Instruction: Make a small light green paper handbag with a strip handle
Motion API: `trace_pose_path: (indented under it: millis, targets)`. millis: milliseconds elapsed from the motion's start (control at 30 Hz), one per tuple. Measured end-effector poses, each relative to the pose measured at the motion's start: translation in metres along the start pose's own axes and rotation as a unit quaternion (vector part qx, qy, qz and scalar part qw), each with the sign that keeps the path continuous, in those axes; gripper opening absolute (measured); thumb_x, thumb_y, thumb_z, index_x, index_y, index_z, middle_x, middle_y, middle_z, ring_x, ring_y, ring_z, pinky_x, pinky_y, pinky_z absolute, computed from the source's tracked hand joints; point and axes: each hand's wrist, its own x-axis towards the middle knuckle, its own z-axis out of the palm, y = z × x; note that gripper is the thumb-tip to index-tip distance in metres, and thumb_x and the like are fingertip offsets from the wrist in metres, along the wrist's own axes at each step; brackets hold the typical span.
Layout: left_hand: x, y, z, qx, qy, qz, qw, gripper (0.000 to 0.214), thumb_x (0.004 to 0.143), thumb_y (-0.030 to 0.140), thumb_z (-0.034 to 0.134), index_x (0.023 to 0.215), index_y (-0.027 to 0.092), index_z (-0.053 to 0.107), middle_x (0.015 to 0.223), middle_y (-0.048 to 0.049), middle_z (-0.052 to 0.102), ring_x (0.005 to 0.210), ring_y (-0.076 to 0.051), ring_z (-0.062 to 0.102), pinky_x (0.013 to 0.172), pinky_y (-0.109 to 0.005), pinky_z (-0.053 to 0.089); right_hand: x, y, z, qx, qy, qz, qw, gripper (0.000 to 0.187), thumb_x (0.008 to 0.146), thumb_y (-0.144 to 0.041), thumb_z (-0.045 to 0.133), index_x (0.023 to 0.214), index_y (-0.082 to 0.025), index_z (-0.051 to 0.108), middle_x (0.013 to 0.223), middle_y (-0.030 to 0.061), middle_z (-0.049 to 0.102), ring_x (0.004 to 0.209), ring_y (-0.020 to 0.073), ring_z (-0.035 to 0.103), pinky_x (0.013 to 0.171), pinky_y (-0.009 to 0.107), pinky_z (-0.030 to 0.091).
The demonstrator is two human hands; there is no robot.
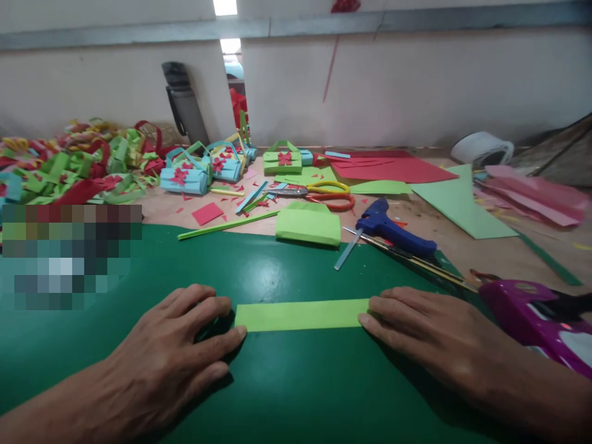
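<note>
A light green paper strip (303,315) lies flat and lengthwise on the green mat (277,394). At its left end, my left hand (176,345) holds down the near corner with the index fingertip, its other fingers curled beside it and its thumb resting below. The opposite end is held by my right hand (425,339), thumb at the near edge and fingers bunched on top. Beyond the strip sits a folded light green paper piece (308,225). To its right is a blue glue gun (393,228) with a glue stick (348,250) poking out of its back.
Scissors (330,196) with yellow and orange handles lie behind the folded piece. Small paper bags (184,179) and a heap of paper pieces (69,166) are at the back left. Red sheets (393,165), a grey bottle (187,102) and a purple tool (531,314) stand around.
</note>
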Motion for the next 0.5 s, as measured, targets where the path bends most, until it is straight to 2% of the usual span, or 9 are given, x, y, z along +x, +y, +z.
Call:
trace_pose_path:
  millis: [67,167,267,367,500]
  targets:
    - [-0.011,-0.001,0.002,0.007,0.02,-0.027,0.999,0.027,0.087,0.027,0.051,0.112,0.029,0.058,0.105,-0.0059,0.056,0.097,-0.024,0.048,0.078,-0.038,0.042,0.001,-0.001,-0.001,-0.013,0.013,-0.004,1.0,0.037,0.094,-0.013,0.026,0.106,-0.014,0.061,0.086,0.0119,0.067,0.076,0.0205,0.06,0.064,0.032,0.051]
    - [-0.023,-0.001,0.007,0.038,0.09,-0.078,0.992,0.02,0.087,0.025,0.05,0.102,0.028,0.061,0.105,-0.0059,0.057,0.099,-0.024,0.049,0.081,-0.04,0.043,0.002,-0.003,-0.002,-0.021,0.017,0.01,1.0,0.037,0.095,-0.013,0.025,0.102,-0.013,0.061,0.085,0.0118,0.066,0.075,0.0191,0.06,0.065,0.031,0.051]
    - [-0.019,0.002,0.011,0.083,0.158,-0.098,0.979,0.017,0.087,0.021,0.049,0.098,0.025,0.061,0.099,-0.0055,0.059,0.097,-0.023,0.053,0.083,-0.039,0.045,0.001,-0.008,0.0,-0.036,0.021,0.025,0.999,0.032,0.094,-0.011,0.029,0.103,-0.009,0.059,0.082,0.0113,0.065,0.075,0.0197,0.06,0.066,0.032,0.05]
    - [0.005,0.012,0.012,0.102,0.194,-0.061,0.974,0.022,0.088,0.018,0.048,0.107,0.022,0.057,0.1,-0.0057,0.061,0.097,-0.023,0.055,0.085,-0.038,0.045,0.001,-0.013,0.002,-0.067,0.029,0.024,0.997,0.024,0.091,-0.01,0.037,0.1,-0.009,0.059,0.078,0.0097,0.065,0.075,0.0195,0.06,0.068,0.033,0.049]
    - [0.052,0.035,0.014,0.083,0.185,0.066,0.977,0.022,0.09,0.02,0.046,0.109,0.017,0.056,0.099,-0.0072,0.065,0.094,-0.024,0.056,0.08,-0.039,0.043,0.001,-0.021,0.005,-0.114,0.015,0.026,0.993,0.025,0.089,-0.006,0.036,0.092,-0.009,0.061,0.075,0.0112,0.064,0.073,0.0198,0.059,0.067,0.034,0.047]
